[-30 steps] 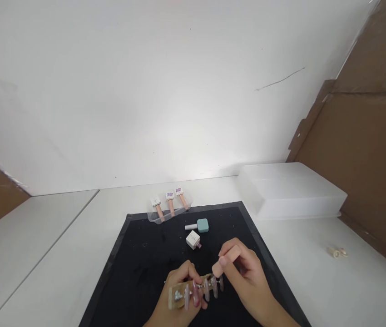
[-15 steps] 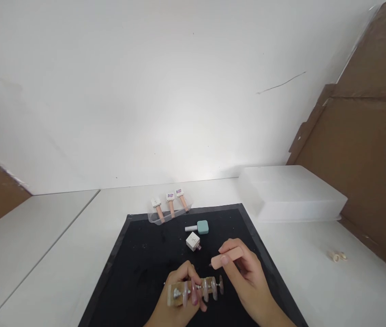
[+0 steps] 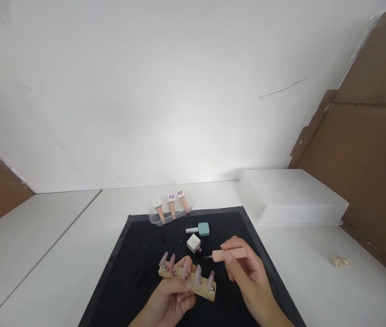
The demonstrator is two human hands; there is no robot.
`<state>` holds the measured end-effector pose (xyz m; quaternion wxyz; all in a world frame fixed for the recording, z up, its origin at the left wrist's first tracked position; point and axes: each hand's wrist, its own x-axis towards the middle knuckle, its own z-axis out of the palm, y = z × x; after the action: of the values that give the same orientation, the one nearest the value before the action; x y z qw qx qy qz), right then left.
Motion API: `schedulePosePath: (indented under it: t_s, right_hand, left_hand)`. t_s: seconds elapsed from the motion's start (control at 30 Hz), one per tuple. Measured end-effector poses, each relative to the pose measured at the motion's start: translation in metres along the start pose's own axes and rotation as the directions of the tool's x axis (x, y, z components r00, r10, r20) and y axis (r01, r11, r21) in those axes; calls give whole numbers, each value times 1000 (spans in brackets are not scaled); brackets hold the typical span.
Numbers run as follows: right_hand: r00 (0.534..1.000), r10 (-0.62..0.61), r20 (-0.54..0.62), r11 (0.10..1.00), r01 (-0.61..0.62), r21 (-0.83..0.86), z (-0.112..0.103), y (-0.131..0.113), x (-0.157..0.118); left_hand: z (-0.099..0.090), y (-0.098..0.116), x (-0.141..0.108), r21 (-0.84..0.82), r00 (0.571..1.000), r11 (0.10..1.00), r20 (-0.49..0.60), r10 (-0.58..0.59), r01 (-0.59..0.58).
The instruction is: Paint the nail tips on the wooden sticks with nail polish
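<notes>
My left hand [image 3: 175, 295] grips a tan nail stand [image 3: 206, 291] by its middle, thumb in front. Several pinkish false nails [image 3: 197, 275] stand up from it on small silver posts. In my right hand [image 3: 247, 272] is a nail polish brush [image 3: 230, 254], pinched by its peach handle. The bristle tip points left, above the stand's right end and apart from the nails. Just beyond the hands, an uncapped white polish bottle [image 3: 193, 243] lies tipped with its dark neck toward me. Behind it rests a mint-green bottle [image 3: 203, 229] with a white cap.
A clear tray [image 3: 175, 218] at the mat's back edge holds three white bottles with peach caps [image 3: 171, 210]. A translucent white box [image 3: 295, 200] stands at the back right. Small beige pieces [image 3: 338, 261] lie on the right. The black mat [image 3: 135, 254] covers the middle of the white table.
My left hand has turned the nail stand, so the nails now point up and the right end tilts toward me. The brush in my right hand has levelled and risen slightly.
</notes>
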<state>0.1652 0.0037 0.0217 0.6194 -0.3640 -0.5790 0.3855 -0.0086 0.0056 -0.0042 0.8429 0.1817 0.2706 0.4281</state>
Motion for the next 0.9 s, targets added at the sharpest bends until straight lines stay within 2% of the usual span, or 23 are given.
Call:
schedulePosePath:
  t_s: [0.17,0.27,0.33,0.5,0.67,0.83,0.9]
  right_hand:
    - [1000,6,-3,1000,-6,28,1,2,1]
    - [1000,13,-7,1000,-13,26,1,1,2]
    - [1000,19,-7,1000,-19,17,1,0,2]
    - [998,49,-33,999,-49,2,2,-3,0]
    - [997,82,-1,996,-82,27,1,0,0]
    - [970,222,102,968,-232,95,-3,1,-1]
    - [962,232,145,963,-248,108,-4,-1,-2]
  left_hand:
    - [-7,3,1,-149,997,986,-8,-75,73]
    - [-8,4,1,-167,991,977,36,-130,134]
    - [-8,4,1,-146,992,981,32,-126,129]
    - [0,1,0,31,999,999,20,-26,26]
    - [10,0,-6,252,998,967,53,25,-38]
    - [10,-2,-6,356,995,932,95,33,-65]
    - [9,-4,-5,394,995,916,95,41,-76]
